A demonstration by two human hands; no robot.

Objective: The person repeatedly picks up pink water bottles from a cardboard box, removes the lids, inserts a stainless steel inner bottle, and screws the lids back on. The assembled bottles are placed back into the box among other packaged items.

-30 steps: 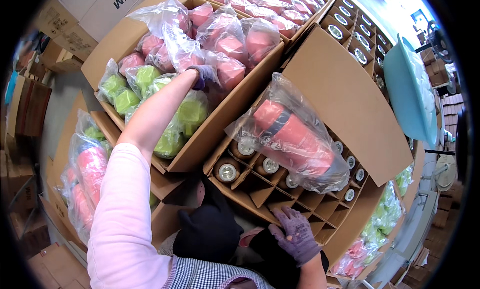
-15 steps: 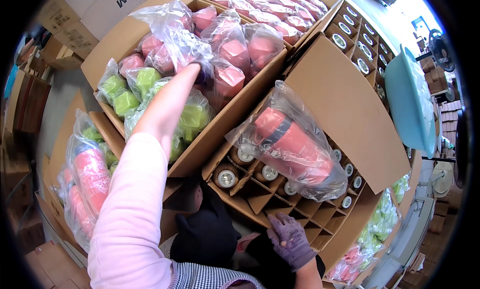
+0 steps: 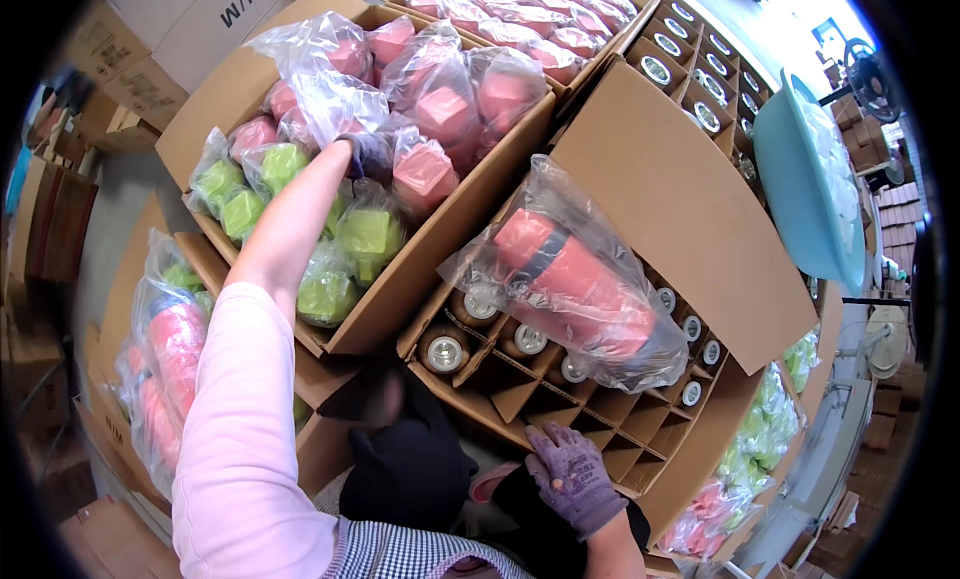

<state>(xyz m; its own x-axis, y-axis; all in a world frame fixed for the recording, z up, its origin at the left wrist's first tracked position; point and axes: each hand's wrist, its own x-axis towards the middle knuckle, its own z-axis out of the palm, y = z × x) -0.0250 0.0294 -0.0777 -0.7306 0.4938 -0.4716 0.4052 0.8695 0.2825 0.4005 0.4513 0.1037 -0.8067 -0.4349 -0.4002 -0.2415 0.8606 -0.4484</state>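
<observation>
My left hand (image 3: pixel 362 156), in a dark glove, reaches up into a cardboard box (image 3: pixel 200 109) of bagged pink and green bottles. Its fingers are closed on the clear plastic bag of a pink bottle (image 3: pixel 425 174) among several others. My right hand (image 3: pixel 573 477), in a purple glove, rests with fingers spread on the near rim of a divided carton (image 3: pixel 560 419). A pink bottle in a clear bag (image 3: pixel 575 279) lies across that carton's cells, apart from both hands. Capped brown bottles (image 3: pixel 445 352) stand in some cells.
Another box of bagged pink bottles (image 3: pixel 520 14) and a divided carton with capped bottles (image 3: pixel 700 69) stand at the back. A teal basin (image 3: pixel 800 179) sits at right. Bagged pink bottles (image 3: pixel 170 359) hang at left, more bags (image 3: pixel 745 459) lower right. Stacked cardboard boxes (image 3: pixel 170 19) stand upper left.
My left arm has stretched further up and right into the box and its hand has closed on a bag. My right hand has barely shifted on the carton rim.
</observation>
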